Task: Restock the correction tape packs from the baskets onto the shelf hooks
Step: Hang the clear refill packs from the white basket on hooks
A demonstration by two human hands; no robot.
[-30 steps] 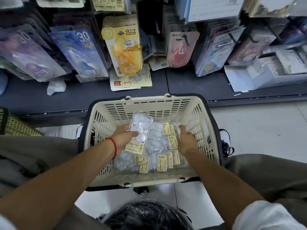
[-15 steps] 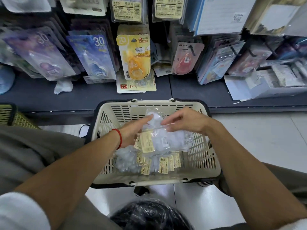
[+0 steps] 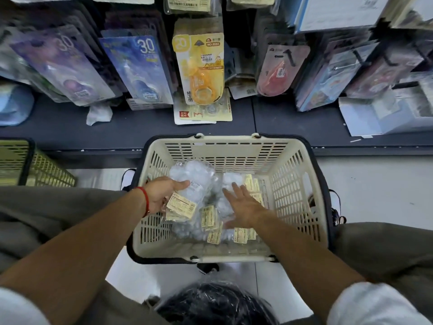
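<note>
The cream basket (image 3: 293, 174) sits on the floor right under the dark shelf (image 3: 117, 130), mid-frame, which makes sense: the person can scoop from it and reach the hooks above without shifting around. Inside is a loose heap of clear correction tape packs (image 3: 210, 221) with yellowish price labels, mostly piled toward the lower middle of the basket.

The left hand (image 3: 161, 195) is holding a small bunch of those packs (image 3: 189, 184) at the basket's left side, thumb over the top and fingers (image 3: 161, 208) curled underneath, so it looks like it's acting as the collecting hand. The right hand (image 3: 243, 207) is flat over the heap, its fingers straight and slightly spread, tips touching the packs near the back of the pile, probably feeling for the next one to lift. It isn't gripping anything.

Up top, hanging packs fill the hooks: blue "30" cards (image 3: 138, 69) at upper left, a yellow pack (image 3: 201, 66) in the centre. A second, greenish basket (image 3: 28, 165) peeks in at the left edge.
</note>
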